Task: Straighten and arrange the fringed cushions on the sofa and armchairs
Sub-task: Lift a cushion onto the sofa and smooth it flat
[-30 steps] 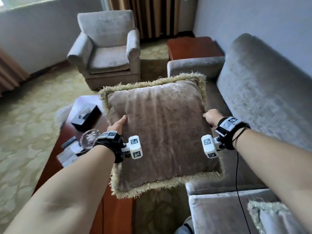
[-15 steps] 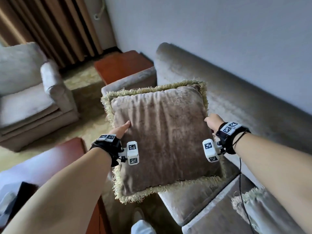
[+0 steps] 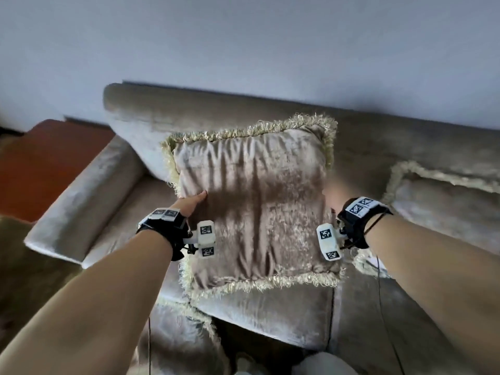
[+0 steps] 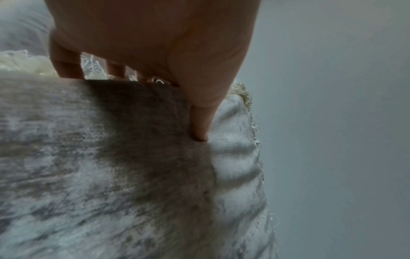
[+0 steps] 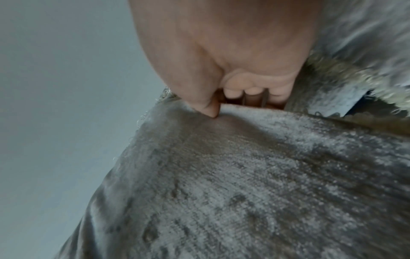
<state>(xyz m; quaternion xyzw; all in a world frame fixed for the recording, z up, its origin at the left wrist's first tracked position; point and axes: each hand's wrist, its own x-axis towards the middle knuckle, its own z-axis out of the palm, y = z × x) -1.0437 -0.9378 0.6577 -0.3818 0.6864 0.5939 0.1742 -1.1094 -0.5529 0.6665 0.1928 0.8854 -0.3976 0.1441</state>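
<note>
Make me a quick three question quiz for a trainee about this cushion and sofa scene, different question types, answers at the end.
1. True or false: both hands grip the held cushion by its side edges.
2. Multiple choice: where does the second cushion lie? A) on the orange side table B) on the sofa, on the right-hand side C) on the floor
3. Fill in: the left hand presses its ___ into the cushion's front face.

Key:
1. True; the left hand and right hand each hold one edge.
2. B
3. thumb
</note>
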